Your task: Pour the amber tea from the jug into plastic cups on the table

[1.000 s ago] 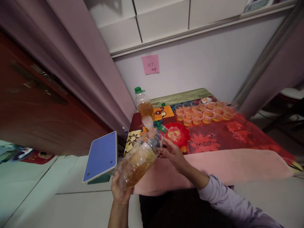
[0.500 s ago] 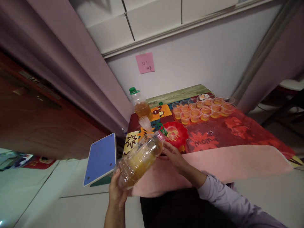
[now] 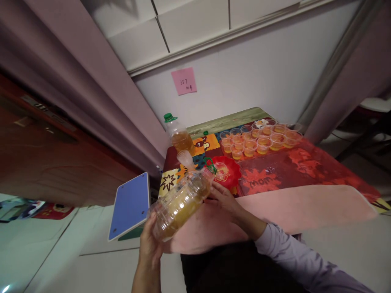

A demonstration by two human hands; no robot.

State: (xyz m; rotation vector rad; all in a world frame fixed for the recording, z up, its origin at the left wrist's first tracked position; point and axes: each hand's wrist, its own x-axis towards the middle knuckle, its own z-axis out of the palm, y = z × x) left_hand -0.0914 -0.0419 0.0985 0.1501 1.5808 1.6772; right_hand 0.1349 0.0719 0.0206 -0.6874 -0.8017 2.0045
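Observation:
A large clear plastic bottle (image 3: 180, 209) of yellow liquid lies tilted across the front of the table, its neck to the upper right. My left hand (image 3: 151, 238) is closed around its base end. Near the neck, my right hand (image 3: 224, 199) has its fingers against the bottle's side. The mouth points over a red scalloped dish (image 3: 234, 173), where a clear cup (image 3: 221, 171) sits. A green ring (image 3: 210, 166) shows beside the neck. Whether liquid leaves the mouth I cannot make out.
Several clear cups (image 3: 250, 147) with yellow liquid stand in rows at the back right. A second bottle (image 3: 182, 140) with a green cap, a stack of cups (image 3: 185, 158) and a loose green cap (image 3: 205, 133) are at the left. A blue board (image 3: 130, 205) stands beside the table.
The bottle is tipped slightly more, its base end a little higher and the liquid further into the neck. Both hands keep their places on it. The view has shifted slightly.

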